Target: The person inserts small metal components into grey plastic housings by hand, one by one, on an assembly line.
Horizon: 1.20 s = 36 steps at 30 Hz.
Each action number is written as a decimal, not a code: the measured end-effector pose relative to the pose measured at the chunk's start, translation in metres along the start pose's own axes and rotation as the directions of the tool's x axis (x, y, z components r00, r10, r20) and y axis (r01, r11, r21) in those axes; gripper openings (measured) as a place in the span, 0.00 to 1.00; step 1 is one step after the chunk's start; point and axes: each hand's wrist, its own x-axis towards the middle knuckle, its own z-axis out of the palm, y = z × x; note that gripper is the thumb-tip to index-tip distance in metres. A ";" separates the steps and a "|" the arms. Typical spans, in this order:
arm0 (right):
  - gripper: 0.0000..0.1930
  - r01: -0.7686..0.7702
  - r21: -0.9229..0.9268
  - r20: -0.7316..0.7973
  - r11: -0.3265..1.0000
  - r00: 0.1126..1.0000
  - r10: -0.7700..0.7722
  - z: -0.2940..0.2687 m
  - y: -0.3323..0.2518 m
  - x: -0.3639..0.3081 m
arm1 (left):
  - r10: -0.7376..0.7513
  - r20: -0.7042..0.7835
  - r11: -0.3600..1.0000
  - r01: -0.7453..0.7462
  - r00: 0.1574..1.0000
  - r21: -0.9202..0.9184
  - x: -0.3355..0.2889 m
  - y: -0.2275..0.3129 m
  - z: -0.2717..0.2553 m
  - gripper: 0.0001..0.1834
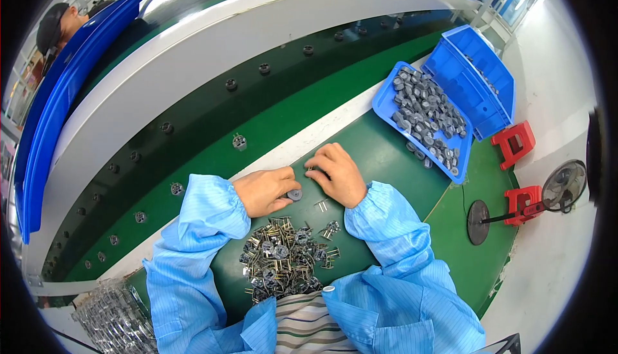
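My left hand is closed on a grey round plastic cap, held between thumb and fingers over the green worktop. To its right, my right hand pinches a small part with metal pins; most of it is hidden by the fingers. Just below that hand a pair of loose pins lies on the worktop. Close to my body is a heap of dark plug inserts with brass-coloured pins, with a few strays at its right edge.
Beyond my hands runs a green conveyor belt carrying spaced plug parts. At right, a blue tray full of grey caps leans by a blue crate. Red stools and a fan stand farther right. Another person is at far left.
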 end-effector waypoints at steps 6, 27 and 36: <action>0.06 0.047 0.020 0.064 0.999 0.997 -0.048 0.000 0.001 -0.003 | -0.018 -0.257 0.978 0.070 0.966 0.197 0.009 0.006 0.016 0.17; 0.05 0.044 0.032 0.043 0.999 0.998 -0.045 0.004 -0.004 -0.002 | -0.086 -0.544 0.996 0.083 0.835 -0.031 0.013 -0.012 0.015 0.21; 0.05 0.073 -0.010 0.069 0.997 0.995 -0.072 0.001 -0.005 -0.002 | -0.003 -0.502 0.999 -0.016 0.865 -0.034 0.015 -0.009 0.023 0.19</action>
